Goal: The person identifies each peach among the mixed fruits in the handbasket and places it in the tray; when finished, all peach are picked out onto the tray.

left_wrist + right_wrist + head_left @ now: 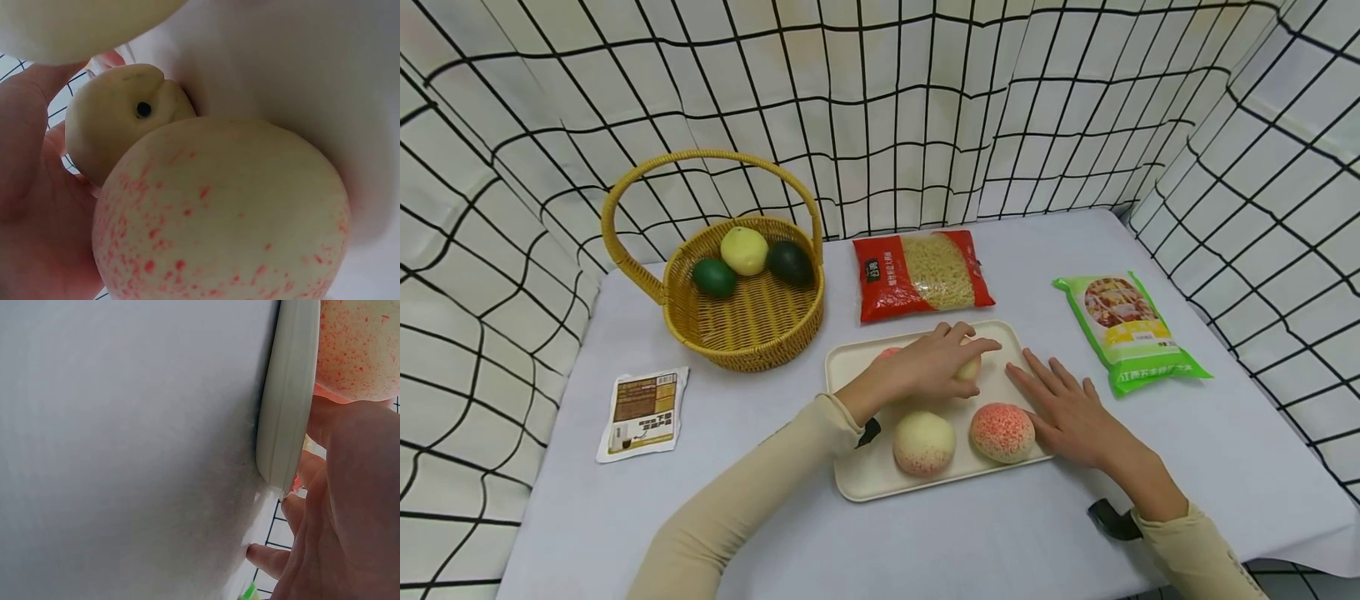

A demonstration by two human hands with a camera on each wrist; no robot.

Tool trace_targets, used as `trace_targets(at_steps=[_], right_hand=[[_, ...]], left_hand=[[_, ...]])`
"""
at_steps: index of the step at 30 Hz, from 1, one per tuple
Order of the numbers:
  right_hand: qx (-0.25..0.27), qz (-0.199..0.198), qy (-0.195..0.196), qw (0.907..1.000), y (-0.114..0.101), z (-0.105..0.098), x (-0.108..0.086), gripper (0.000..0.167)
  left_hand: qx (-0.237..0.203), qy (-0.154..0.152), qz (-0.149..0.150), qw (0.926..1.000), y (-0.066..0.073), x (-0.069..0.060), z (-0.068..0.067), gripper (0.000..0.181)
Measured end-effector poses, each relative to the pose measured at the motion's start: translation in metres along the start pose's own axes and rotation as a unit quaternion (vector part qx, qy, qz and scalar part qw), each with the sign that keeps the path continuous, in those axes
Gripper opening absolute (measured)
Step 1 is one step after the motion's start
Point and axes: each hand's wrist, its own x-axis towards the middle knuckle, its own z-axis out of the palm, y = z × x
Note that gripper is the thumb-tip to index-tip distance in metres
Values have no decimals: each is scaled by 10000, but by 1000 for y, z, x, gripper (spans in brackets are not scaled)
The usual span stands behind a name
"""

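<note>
A cream rectangular tray holds several peaches that look like models. My left hand reaches over its back half and grips a pale peach, whose dark stem hole shows in the left wrist view. Another peach is mostly hidden behind the left hand. At the front of the tray lie a pale peach and a red-speckled peach. My right hand lies at the tray's right rim with fingers spread; its thumb is close beside the red-speckled peach.
A yellow wicker basket with a tall handle holds a yellow-green fruit and two dark green ones. Behind the tray lies a red bag of pasta-like pieces. A green food packet lies right, a small white-brown packet left. Black netting surrounds the table.
</note>
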Motion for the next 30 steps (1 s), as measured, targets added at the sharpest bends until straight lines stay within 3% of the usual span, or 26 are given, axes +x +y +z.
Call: trace_targets(at_steps=[13, 20, 25, 30], right_hand=[[-33, 13, 2, 10000, 0, 1, 1, 68], [-101, -192, -54, 9998, 1, -2, 12, 68], [-20, -190, -142, 9997, 2, -5, 12, 67], [227, -121, -302, 9992, 3, -18, 17, 68]], left_hand=[[-41, 10, -128, 9999, 1, -1, -1, 79], [-99, 203, -308, 9993, -4, -6, -2, 78], [-347, 646, -189, 9971, -10, -17, -6, 72], [-719, 1392, -220, 9874, -33, -50, -17, 66]])
